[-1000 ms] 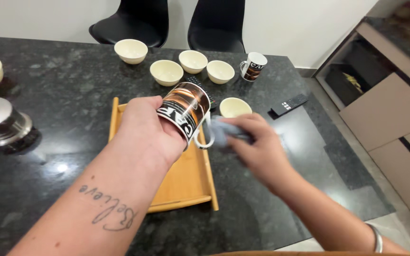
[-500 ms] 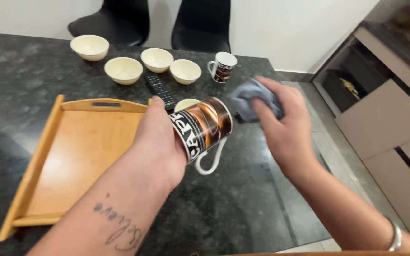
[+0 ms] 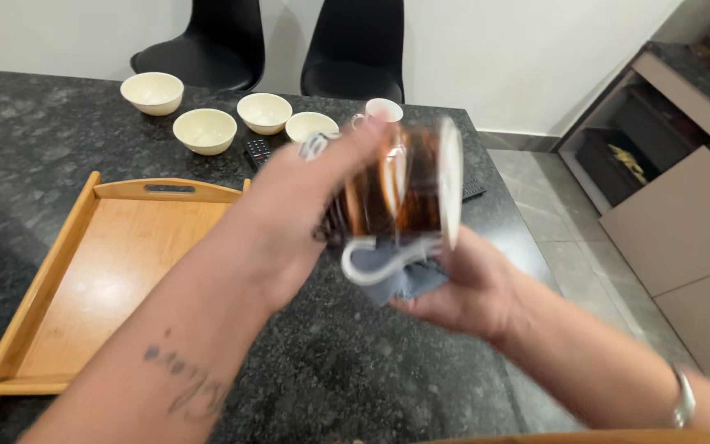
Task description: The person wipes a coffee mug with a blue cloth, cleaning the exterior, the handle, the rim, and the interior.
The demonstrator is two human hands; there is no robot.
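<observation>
Sideways, mug (image 3: 400,185) (handle (image 3: 375,261) down, blurred)

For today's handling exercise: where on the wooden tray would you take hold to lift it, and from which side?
Grip the wooden tray by the slot handle cut in its raised far end wall, reaching in from above. The near end wall is raised too; whether it has a slot cannot be seen. The long side rails are low, and the inside is bare.

tray (image 3: 108,271) left of mug (image 3: 400,189); bowls (image 3: 205,130) behind.
</observation>
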